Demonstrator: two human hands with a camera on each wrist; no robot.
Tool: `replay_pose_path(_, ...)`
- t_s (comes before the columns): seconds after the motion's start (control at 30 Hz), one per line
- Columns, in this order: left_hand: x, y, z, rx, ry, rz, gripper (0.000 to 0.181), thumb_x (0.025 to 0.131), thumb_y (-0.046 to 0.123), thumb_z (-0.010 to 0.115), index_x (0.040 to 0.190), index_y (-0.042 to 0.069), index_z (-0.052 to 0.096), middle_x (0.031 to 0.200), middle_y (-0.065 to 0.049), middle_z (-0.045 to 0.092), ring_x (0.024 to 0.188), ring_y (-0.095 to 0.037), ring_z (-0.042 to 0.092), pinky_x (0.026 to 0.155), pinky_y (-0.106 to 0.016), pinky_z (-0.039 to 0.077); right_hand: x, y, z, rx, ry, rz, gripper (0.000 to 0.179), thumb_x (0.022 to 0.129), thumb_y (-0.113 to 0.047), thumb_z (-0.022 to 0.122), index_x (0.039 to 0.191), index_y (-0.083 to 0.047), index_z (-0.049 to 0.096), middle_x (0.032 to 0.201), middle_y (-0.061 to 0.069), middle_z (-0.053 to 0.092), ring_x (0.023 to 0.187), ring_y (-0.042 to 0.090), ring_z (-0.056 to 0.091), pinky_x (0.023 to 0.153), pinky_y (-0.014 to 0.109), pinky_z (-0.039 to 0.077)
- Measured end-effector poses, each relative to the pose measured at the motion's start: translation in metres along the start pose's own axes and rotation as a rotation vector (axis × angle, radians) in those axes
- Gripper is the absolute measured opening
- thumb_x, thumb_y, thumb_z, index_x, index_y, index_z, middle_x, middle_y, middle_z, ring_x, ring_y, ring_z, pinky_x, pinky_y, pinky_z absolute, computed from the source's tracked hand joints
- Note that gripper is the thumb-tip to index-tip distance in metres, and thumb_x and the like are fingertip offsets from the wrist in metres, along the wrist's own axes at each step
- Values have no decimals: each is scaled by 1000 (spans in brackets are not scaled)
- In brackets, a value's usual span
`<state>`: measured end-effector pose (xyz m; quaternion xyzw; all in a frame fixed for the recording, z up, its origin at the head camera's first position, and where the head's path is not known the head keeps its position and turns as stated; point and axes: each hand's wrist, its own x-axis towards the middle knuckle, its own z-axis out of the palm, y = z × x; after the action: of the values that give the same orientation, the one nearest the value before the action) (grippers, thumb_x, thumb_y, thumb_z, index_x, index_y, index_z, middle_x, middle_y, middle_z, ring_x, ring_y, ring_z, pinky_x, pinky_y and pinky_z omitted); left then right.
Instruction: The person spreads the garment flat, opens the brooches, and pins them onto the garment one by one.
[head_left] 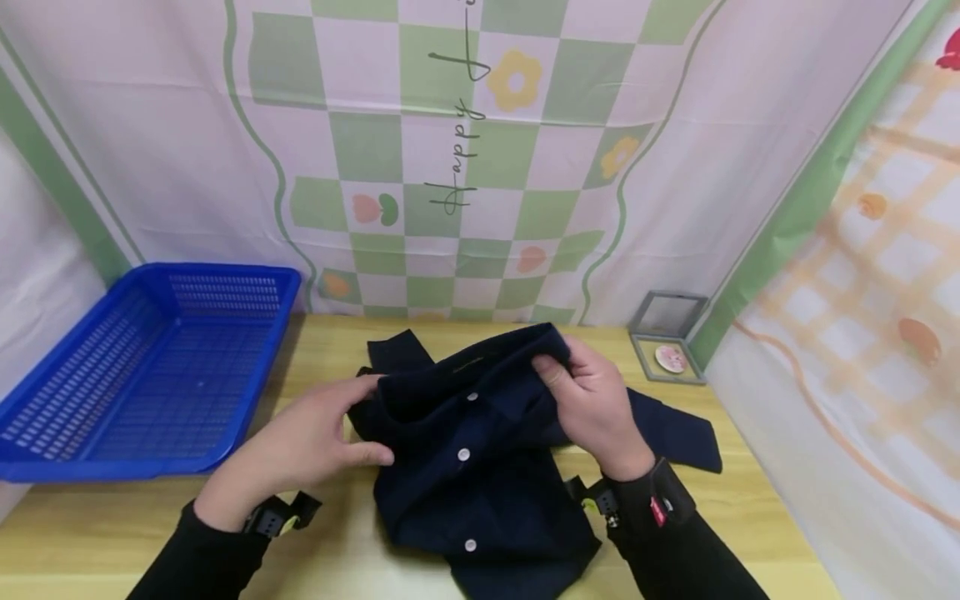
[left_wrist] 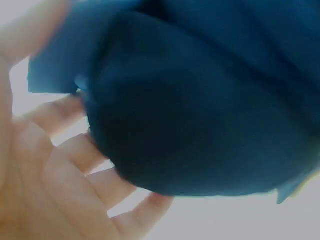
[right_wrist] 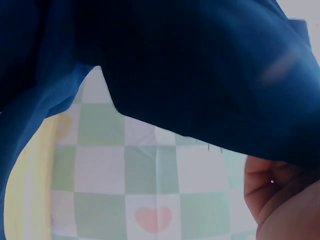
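Observation:
A navy button-up shirt point(head_left: 480, 500) with white buttons is partly raised above the table, its upper edge lifted and gaping. My right hand point(head_left: 600, 408) pinches that edge at the right, thumb in front; curled fingers show at the cloth's edge in the right wrist view. On the other side is my left hand point(head_left: 322, 433), its thumb apart from the cloth. In the left wrist view its spread fingers point(left_wrist: 75, 155) touch the shirt's rounded edge, with the fingertips hidden behind the fabric. One sleeve point(head_left: 675, 433) stretches out to the right.
A blue plastic basket point(head_left: 225, 417) stands on the left of the wooden table point(head_left: 330, 542). At the back right, a small grey hinged frame point(head_left: 667, 337) holds a round pink piece. Patterned curtains point(head_left: 570, 167) hang behind and at the sides.

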<state>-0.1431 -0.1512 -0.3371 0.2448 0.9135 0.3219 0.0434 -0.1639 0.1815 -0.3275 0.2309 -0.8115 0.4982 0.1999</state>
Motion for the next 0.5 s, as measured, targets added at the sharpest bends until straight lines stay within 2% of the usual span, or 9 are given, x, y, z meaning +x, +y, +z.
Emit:
replay_pose_path(0.07, 0, -2, 2, 7, 17, 4, 58, 90, 36, 76, 137, 9, 57, 113, -6, 66, 75, -20, 64, 80, -43, 53, 1, 1, -5, 19, 54, -1, 13, 99, -3, 60, 102, -7, 72, 91, 3, 68, 80, 15, 61, 68, 24, 45)
replay_pose_path(0.1, 0, -3, 3, 11, 32, 10, 44, 92, 34, 74, 128, 10, 63, 103, -3, 67, 76, -19, 63, 79, -41, 53, 2, 1, -8, 14, 75, 4, 14, 99, -2, 60, 102, -6, 72, 91, 4, 69, 81, 14, 62, 69, 24, 45)
replay_pose_path(0.13, 0, -4, 3, 4, 52, 17, 28, 94, 31, 72, 115, 12, 67, 92, 1, 66, 75, -15, 62, 71, -36, 53, 2, 1, -11, -12, 94, 9, 13, 99, -3, 60, 101, -5, 72, 88, 4, 68, 78, 13, 61, 67, 23, 45)
replay_pose_path(0.17, 0, -4, 3, -14, 72, 14, 16, 96, 30, 70, 101, 15, 67, 79, 6, 59, 64, -11, 55, 62, -32, 49, 3, 2, -15, -34, 110, 18, 12, 99, -4, 60, 98, -5, 72, 84, 4, 66, 75, 13, 59, 65, 22, 44)
replay_pose_path(0.23, 0, -6, 3, -46, 119, 15, 24, 98, 32, 66, 79, 19, 58, 62, 10, 40, 50, -7, 37, 50, -27, 37, 5, 3, -23, -86, 140, 37, 13, 100, -7, 60, 93, -4, 71, 80, 4, 65, 73, 12, 58, 64, 23, 43)
replay_pose_path(0.27, -1, -7, 2, -53, 139, 22, 32, 98, 34, 65, 73, 19, 51, 61, 12, 36, 50, -5, 34, 49, -25, 34, 7, 4, -28, -110, 158, 46, 14, 100, -9, 61, 93, -3, 71, 80, 4, 66, 74, 12, 59, 64, 23, 43)
replay_pose_path(0.33, -1, -8, 1, -79, 150, 32, 39, 98, 39, 64, 71, 18, 45, 60, 12, 29, 48, -4, 27, 48, -24, 29, 12, 8, -38, -194, 210, 61, 19, 101, -16, 61, 89, -3, 70, 78, 4, 66, 74, 9, 60, 65, 23, 43)
replay_pose_path(0.4, -2, -11, 0, -100, 131, 49, 35, 97, 40, 65, 75, 19, 48, 61, 12, 30, 49, -4, 28, 49, -24, 30, 19, 13, -49, -263, 258, 75, 26, 101, -24, 62, 86, -4, 69, 77, 5, 67, 73, 7, 60, 66, 23, 42)
replay_pose_path(0.5, -4, -15, -1, -115, 75, 96, 20, 96, 39, 67, 89, 22, 59, 69, 14, 47, 55, -4, 40, 55, -26, 39, 30, 20, -66, -359, 309, 97, 34, 100, -32, 63, 81, -4, 66, 71, 5, 64, 69, 7, 57, 65, 25, 40)
